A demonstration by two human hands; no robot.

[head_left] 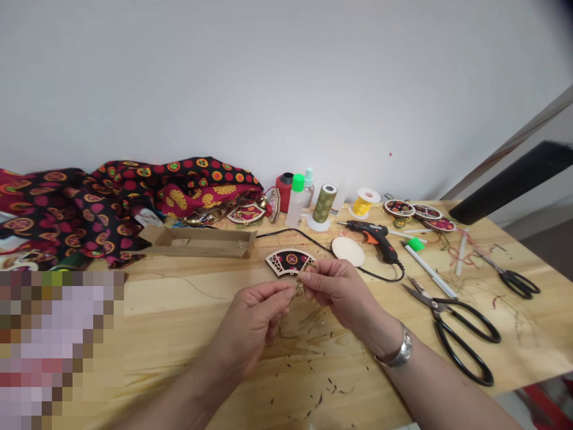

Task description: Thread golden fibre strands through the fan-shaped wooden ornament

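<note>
Over the middle of the wooden table [188, 346], my left hand [262, 310] and my right hand [338, 292] meet fingertip to fingertip. Both pinch a thin olive-green thread [299, 288], whose loose strands hang blurred below the fingers. Just behind them lies a fan-shaped wooden ornament [292, 260] with dark patterned fabric; its right end is partly covered by my right fingers. I cannot tell whether the thread is tied to it. A pale oval disc [348, 252] lies beyond my right hand.
Large black-handled scissors [447, 316] and smaller scissors [514, 280] lie right. Behind are a glue gun [373, 233] with its cable, an olive thread spool [324, 203], a yellow spool [363, 204] and a green-capped bottle [295, 203]. A cardboard box [201, 243] and patterned fabric [89, 209] lie left.
</note>
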